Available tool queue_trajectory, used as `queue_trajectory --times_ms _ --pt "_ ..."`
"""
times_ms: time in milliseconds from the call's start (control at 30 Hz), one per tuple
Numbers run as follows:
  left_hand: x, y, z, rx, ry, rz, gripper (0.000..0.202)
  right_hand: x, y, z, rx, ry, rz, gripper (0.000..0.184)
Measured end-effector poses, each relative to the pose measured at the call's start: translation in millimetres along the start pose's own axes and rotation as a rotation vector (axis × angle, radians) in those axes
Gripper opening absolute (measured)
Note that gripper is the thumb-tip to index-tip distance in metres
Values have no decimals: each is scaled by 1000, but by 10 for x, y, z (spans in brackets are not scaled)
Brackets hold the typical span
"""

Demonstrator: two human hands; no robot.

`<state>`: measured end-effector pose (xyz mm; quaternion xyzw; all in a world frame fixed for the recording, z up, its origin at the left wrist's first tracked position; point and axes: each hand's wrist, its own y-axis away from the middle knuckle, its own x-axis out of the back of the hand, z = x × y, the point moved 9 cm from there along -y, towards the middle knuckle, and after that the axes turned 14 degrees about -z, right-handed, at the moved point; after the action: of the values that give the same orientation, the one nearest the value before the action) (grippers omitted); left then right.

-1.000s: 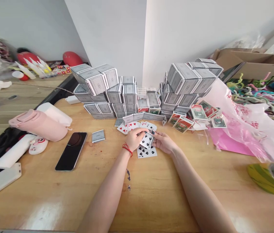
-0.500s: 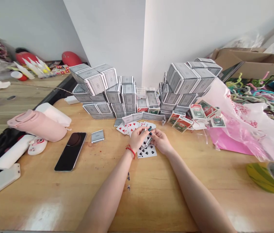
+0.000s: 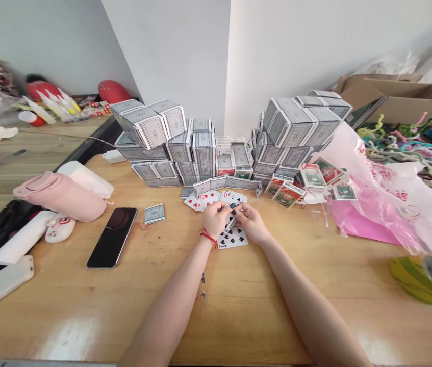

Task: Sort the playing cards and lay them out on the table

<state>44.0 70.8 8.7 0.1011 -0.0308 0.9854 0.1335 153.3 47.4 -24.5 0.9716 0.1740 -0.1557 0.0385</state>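
Note:
My left hand (image 3: pixel 214 219), with a red string at its wrist, and my right hand (image 3: pixel 253 225) meet at the middle of the table. Both are closed, fingertips pinching a playing card (image 3: pixel 231 222) that is mostly hidden by the fingers. Beneath them lies a spade card (image 3: pixel 233 238), face up. Just beyond, red heart cards (image 3: pixel 202 199) are fanned out. A low row of folded cards (image 3: pixel 227 182) stands on edge behind these. Farther back rise two stacks of box shapes made from grey-backed cards, a left stack (image 3: pixel 153 135) and a right stack (image 3: pixel 290 127).
Left of my hands lie a small card pile (image 3: pixel 154 213), a black phone (image 3: pixel 112 237) and a pink bottle (image 3: pixel 60 196). On the right are card boxes (image 3: pixel 288 194), a plastic bag (image 3: pixel 384 199) and a yellow tape roll (image 3: pixel 410 280). A cardboard box (image 3: pixel 410 97) stands behind.
My fingertips have shifted slightly over the held card, and my left hand has turned a little. Both hands stay in nearly the same place.

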Motion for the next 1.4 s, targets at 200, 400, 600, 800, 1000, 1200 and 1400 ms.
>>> queue_trajectory --times_ms 200,400,600,800,1000,1200,1400 --pt "-33 15 -4 -28 19 -11 26 20 12 -79 65 133 48 28" --pt "-47 14 21 -34 28 -42 28 48 62 -136 38 332 150 29" --pt "-44 -20 49 -83 117 -33 26 149 78 -139 24 267 218 31" --pt "-15 -50 -84 13 90 4 27 289 80 -143 119 38 288 36" --pt "12 -63 -88 38 30 -4 23 231 61 -175 164 86 251 31" --pt "12 -50 -21 11 -75 -11 19 193 111 -305 132 271 210 42" --pt "-35 -56 -32 -10 -47 -46 18 196 138 -305 113 276 206 32"
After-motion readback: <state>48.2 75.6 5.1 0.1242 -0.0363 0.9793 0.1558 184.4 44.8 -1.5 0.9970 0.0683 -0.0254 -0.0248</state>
